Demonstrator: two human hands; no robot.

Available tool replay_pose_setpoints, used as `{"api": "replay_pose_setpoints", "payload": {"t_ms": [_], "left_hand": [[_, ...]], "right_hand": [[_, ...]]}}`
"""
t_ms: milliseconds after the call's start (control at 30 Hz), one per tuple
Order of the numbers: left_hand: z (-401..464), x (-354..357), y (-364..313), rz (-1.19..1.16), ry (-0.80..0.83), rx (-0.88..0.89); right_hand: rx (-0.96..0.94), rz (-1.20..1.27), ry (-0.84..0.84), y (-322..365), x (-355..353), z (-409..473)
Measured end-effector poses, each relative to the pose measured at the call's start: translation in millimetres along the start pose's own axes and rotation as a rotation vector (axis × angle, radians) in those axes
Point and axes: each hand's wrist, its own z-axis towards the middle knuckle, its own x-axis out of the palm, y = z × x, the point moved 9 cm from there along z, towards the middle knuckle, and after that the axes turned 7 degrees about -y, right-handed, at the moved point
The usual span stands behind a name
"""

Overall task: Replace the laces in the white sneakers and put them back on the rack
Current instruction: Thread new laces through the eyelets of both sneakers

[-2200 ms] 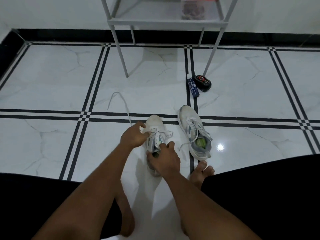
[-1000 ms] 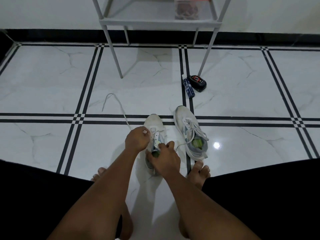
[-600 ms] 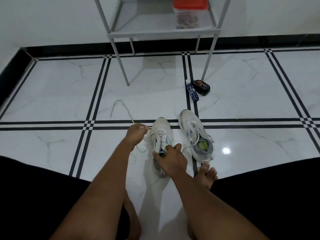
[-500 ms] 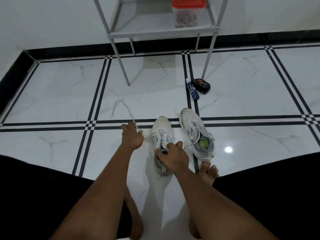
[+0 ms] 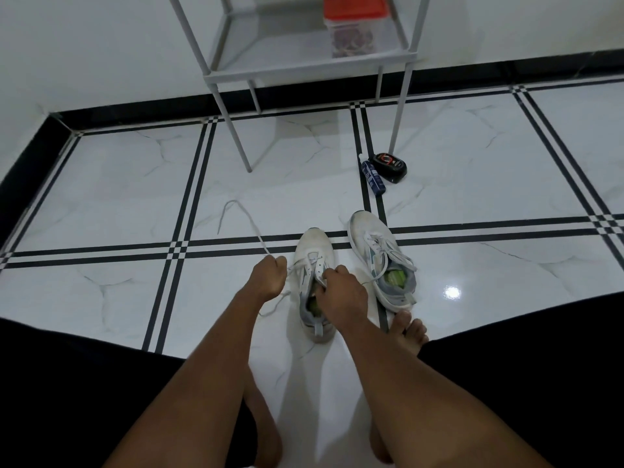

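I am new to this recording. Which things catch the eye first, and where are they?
At centre, the left hand pulls a white lace sideways while the right hand holds the near sneaker. The second sneaker lies beside it on the right. Behind stands a grey rack.

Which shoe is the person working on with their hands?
The left sneaker: both hands are at it, the left hand pulling its lace. The right sneaker sits untouched beside it.

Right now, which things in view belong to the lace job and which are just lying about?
In the job:
left sneaker
right sneaker
lace, in left hand's grip
right hand
rack

Lying about:
blue tube
black case
red-lidded container
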Motion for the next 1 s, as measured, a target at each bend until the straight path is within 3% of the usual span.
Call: {"api": "replay_pose_setpoints", "payload": {"t_ms": [200,533,733,1000], "left_hand": [[15.7,7.8,-19.7,-0.093,-0.047,0.167],[4.5,48.5,-51.4,-0.016,-0.067,0.287],[8.2,57.9,-59.5,-0.038,-0.058,0.283],[11.1,58.6,-66.7,-0.104,-0.11,0.29]], "right_hand": [[0.043,0.086,-0.071,-3.0,-2.2,0.0],[0.539,0.702,0.034,-59.8,17.2,10.5],[0.581,0.745,0.035,-68.1,23.3,12.5],[0.493,0.686,0.044,-69.0,15.3,18.6]]}}
